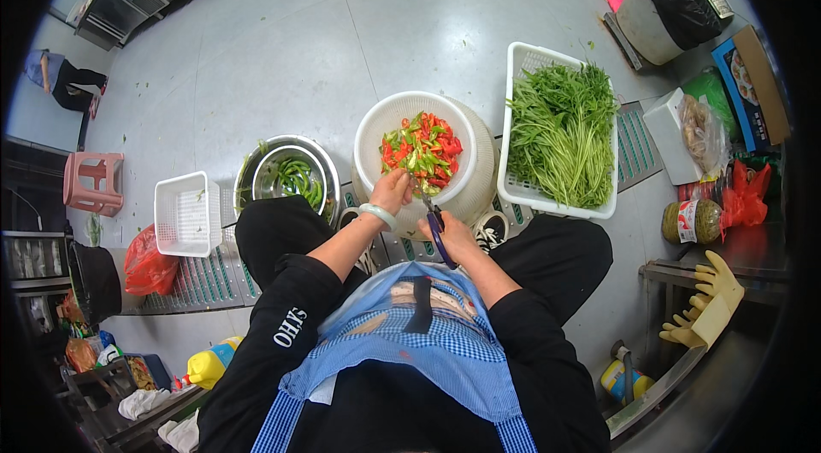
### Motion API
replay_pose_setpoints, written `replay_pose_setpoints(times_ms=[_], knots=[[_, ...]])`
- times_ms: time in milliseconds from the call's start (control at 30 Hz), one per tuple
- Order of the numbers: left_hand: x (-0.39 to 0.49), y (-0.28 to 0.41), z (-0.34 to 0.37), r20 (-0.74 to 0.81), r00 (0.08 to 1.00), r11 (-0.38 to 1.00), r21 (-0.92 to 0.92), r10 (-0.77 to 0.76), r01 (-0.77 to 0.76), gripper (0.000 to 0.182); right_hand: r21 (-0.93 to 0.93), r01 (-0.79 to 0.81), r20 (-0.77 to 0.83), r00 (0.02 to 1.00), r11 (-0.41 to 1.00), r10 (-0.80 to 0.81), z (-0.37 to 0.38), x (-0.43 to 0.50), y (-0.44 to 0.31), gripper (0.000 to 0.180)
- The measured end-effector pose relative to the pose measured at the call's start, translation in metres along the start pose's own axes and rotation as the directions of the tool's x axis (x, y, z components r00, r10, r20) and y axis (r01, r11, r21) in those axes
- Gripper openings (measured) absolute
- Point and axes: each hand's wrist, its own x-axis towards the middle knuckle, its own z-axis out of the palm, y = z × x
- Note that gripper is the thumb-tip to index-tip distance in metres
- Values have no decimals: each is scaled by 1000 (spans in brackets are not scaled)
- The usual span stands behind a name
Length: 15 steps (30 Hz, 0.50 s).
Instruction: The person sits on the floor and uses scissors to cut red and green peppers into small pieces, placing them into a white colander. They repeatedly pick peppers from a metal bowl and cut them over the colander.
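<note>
My right hand (pixel 451 237) grips a pair of scissors (pixel 436 222) with purple handles, its blades pointing up toward the bowl. Over the near rim, my left hand (pixel 392 191) has its fingers pinched together at the blades; what they hold is too small to tell. Beneath them is a white plastic colander (pixel 370 126) with cut red and green chili peppers (pixel 423 148) in it. It rests on a larger upturned-looking basket (pixel 485 158). To the left, whole green chili peppers (pixel 296 180) lie in a steel bowl (pixel 260 174) nested inside a wider steel basin (pixel 324 148).
At right stands a white basket (pixel 503 177) of leafy greens (pixel 564 132). A white plastic basket (pixel 186 212), red plastic bag (pixel 151 264) and pink stool (pixel 94 183) are at left. Drain grating (pixel 199 283) crosses the floor. A person (pixel 64 81) is far left; a lined bin (pixel 651 29) stands upper right.
</note>
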Motion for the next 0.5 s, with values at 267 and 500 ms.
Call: replay_pose_setpoints(times_ms=[267,500], knots=[[2,-3,-2,-21,1000,993,115,3,-1,18,5,-25,47,999,1000,25,1,5,4,66],[2,-2,0,-117,992,986,165,51,-31,12,30,-62,10,998,998,62,-1,7,9,66]])
